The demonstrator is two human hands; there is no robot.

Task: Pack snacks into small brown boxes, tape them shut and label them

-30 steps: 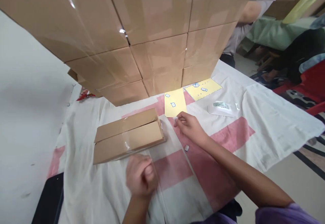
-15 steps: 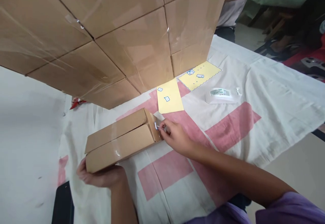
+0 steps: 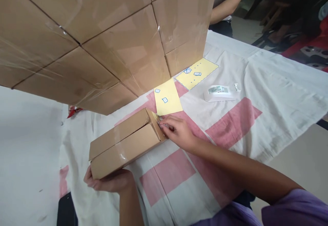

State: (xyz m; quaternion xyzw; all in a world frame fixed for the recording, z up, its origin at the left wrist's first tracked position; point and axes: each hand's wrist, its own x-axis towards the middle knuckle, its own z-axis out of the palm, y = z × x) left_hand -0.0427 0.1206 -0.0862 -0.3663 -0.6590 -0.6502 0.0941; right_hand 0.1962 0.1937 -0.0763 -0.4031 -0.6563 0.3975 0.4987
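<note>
A long brown cardboard box lies tilted in front of me, with a strip of clear tape across its side. My left hand is wrapped round its near left corner and supports it from below. At the opposite end flap my right hand has thumb and forefinger pinched together. Its fingertips touch that end, over a small pale piece that they mostly hide. A yellow sheet with blue drawings lies just beyond the right hand.
A tall stack of taped cardboard boxes stands behind. Another yellow sheet and a white tape dispenser lie on the white and pink cloth. A person's arm shows behind the stack. A dark object sits at lower left.
The box and my left hand have shifted slightly right. My right fingers have closed in on the box's end, covering the small white piece seen there before. The view has turned a little.
</note>
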